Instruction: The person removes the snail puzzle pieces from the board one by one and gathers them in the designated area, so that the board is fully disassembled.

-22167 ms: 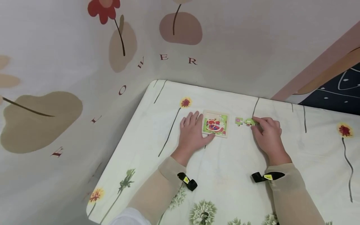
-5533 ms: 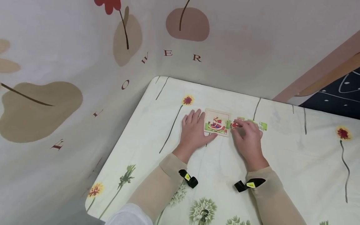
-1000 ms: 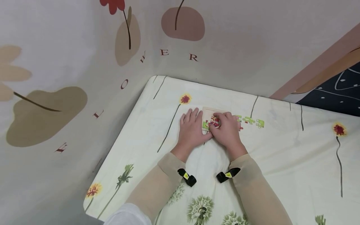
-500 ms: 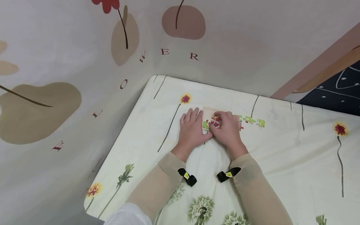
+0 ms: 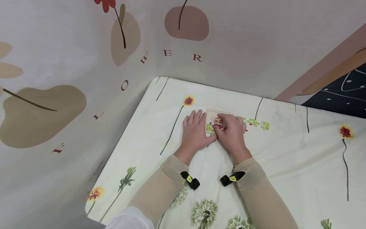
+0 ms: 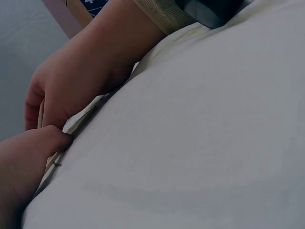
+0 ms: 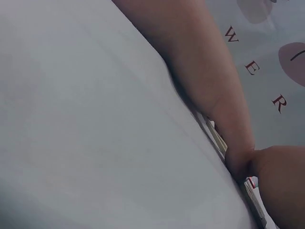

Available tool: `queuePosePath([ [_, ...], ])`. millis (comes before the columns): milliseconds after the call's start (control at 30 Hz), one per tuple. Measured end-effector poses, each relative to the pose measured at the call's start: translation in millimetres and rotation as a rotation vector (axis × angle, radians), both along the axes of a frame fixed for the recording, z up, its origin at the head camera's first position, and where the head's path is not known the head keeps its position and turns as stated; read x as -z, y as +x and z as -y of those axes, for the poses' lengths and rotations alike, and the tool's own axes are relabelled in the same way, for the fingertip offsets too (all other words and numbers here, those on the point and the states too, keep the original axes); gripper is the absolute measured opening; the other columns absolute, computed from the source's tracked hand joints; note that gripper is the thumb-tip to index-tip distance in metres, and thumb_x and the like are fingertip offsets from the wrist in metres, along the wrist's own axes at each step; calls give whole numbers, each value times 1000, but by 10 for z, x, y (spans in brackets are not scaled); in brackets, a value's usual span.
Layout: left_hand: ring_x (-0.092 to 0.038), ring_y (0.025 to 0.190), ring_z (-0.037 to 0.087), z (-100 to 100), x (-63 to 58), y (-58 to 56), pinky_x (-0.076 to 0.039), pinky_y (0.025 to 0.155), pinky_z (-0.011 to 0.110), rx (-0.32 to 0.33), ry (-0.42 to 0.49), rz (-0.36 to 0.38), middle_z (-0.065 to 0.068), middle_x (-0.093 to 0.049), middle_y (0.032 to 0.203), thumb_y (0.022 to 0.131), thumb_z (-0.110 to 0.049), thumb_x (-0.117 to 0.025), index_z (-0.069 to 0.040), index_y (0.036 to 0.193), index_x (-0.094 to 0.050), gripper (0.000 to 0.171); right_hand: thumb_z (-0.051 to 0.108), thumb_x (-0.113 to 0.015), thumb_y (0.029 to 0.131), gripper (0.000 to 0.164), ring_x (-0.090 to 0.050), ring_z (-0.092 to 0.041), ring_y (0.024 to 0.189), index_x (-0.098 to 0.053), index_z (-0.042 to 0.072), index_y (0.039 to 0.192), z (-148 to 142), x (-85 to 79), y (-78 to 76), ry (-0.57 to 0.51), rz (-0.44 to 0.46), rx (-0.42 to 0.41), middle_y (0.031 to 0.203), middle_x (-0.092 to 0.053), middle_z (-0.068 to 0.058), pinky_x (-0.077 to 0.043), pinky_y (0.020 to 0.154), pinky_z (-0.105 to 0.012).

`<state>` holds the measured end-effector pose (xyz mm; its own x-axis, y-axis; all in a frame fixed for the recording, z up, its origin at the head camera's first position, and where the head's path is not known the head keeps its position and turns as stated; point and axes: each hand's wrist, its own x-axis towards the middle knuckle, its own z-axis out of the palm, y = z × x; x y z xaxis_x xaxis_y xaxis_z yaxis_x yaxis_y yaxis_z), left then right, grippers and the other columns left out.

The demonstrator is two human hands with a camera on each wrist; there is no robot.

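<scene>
A small square wooden puzzle tray (image 5: 212, 112) with a bare upper part and a red, blue and green picture lies on the cloth. My left hand (image 5: 195, 132) lies flat along its left side, fingers spread, thumb at the near edge. Over the tray my right hand (image 5: 232, 133) pinches a red-patterned puzzle piece (image 5: 219, 122) between thumb and index finger. From the left wrist, a thin pale edge of the piece (image 6: 41, 113) shows upright between the right hand's fingers. The right hand hides the tray's right side.
Loose green puzzle pieces (image 5: 253, 122) lie in a row right of the tray, another (image 5: 264, 126) at the end, and a bit of red shows by the right hand. A flower-patterned cloth covers the table (image 5: 300, 152). Printed fabric walls (image 5: 237, 63) stand behind and left.
Since 5.5 s ago my right hand moved left from the loose pieces onto the tray. Compared with 22 s ago, the tray's upper part is bare and more pieces lie beside it. Lately the pinched piece shifted slightly.
</scene>
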<state>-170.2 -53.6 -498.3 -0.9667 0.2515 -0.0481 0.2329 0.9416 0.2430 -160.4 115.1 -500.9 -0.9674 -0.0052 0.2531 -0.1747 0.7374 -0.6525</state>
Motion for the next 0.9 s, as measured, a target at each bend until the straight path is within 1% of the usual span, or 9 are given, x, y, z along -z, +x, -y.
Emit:
queuePosePath([
  [100, -15, 161, 30, 7, 0, 0, -12, 127, 53, 0, 4, -1, 7, -26, 174, 92, -73, -60, -14, 167, -35, 99, 16, -86, 91, 46, -51, -39, 114, -73, 12, 135, 10, -4, 12, 16, -36, -6, 128, -72, -12, -28, 97, -65],
  [200, -16, 161, 30, 13, 2, -2, -12, 127, 54, -3, 8, -3, 7, -27, 174, 92, -73, -60, -14, 167, -35, 99, 14, -87, 90, 47, -51, -39, 112, -74, 10, 135, 17, -9, 21, 5, -53, -11, 129, -72, -13, -29, 96, -65],
  [300, -16, 161, 30, 14, 4, -1, -13, 127, 54, -7, 9, -4, 7, -27, 174, 91, -75, -61, -15, 167, -35, 100, 13, -87, 90, 50, -51, -40, 115, -73, 7, 137, 8, -14, 33, -19, -56, -6, 132, -71, -15, -28, 96, -66],
  [400, -16, 161, 31, 4, 3, 1, -13, 127, 54, -4, 10, -4, 7, -27, 174, 90, -77, -60, -15, 167, -35, 102, 13, -88, 88, 54, -52, -40, 119, -72, 6, 139, -23, -25, 52, -51, -61, 22, 133, -70, -16, -27, 99, -66],
  [533, -16, 161, 31, -1, 5, 3, -14, 127, 55, -1, 4, -5, 7, -27, 174, 90, -82, -58, -15, 167, -35, 105, 12, -91, 84, 57, -53, -41, 120, -73, 5, 137, -65, -50, 80, -96, -102, 63, 130, -71, -17, -26, 104, -67],
  [633, -16, 161, 32, -3, 6, 3, -14, 127, 55, -1, -1, -12, 7, -27, 174, 89, -84, -56, -15, 167, -35, 107, 10, -92, 82, 57, -54, -42, 120, -73, 4, 135, -101, -54, 96, -103, -129, 74, 129, -71, -18, -27, 105, -67],
  [900, -16, 161, 32, 8, 4, 6, -14, 127, 55, 3, 2, -10, 7, -27, 174, 89, -82, -58, -15, 168, -35, 106, 10, -92, 81, 57, -55, -41, 121, -73, 4, 135, -173, -26, 120, -92, -131, 65, 129, -72, -18, -31, 102, -65],
])
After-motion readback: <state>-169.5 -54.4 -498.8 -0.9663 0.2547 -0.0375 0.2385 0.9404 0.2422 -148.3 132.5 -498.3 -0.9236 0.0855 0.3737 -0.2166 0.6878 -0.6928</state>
